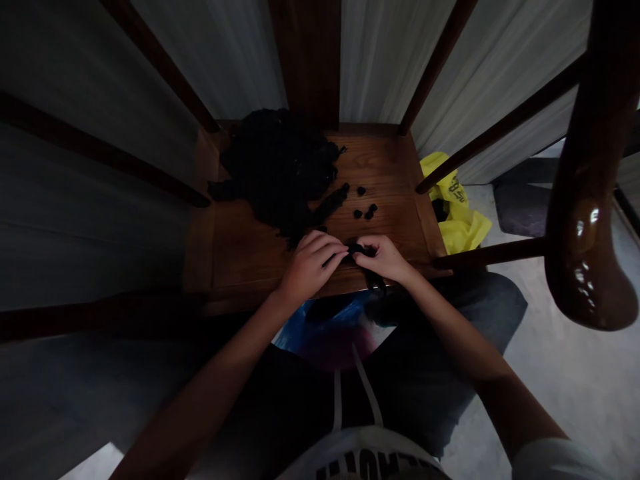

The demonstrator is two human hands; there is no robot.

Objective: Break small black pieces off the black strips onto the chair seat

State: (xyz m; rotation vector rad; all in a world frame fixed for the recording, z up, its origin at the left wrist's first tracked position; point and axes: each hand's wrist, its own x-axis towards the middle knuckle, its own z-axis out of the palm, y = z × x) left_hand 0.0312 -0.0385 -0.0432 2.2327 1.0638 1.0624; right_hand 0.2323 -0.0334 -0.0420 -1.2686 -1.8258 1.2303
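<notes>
Black strip [358,249] in the narrow pinch of both hands [315,260] [384,258], near a dark heap [280,167] on the wooden seat [240,260]

My left hand [313,261] and right hand [384,258] hide part of the black piece [356,249] between them, so I can't make out its shape. The dark heap [280,167] is too dim to split into separate pieces. The lettering [456,191] on the yellow bag [469,229] is too small to read, and the bottom edge cuts off my shirt [367,440].
</notes>
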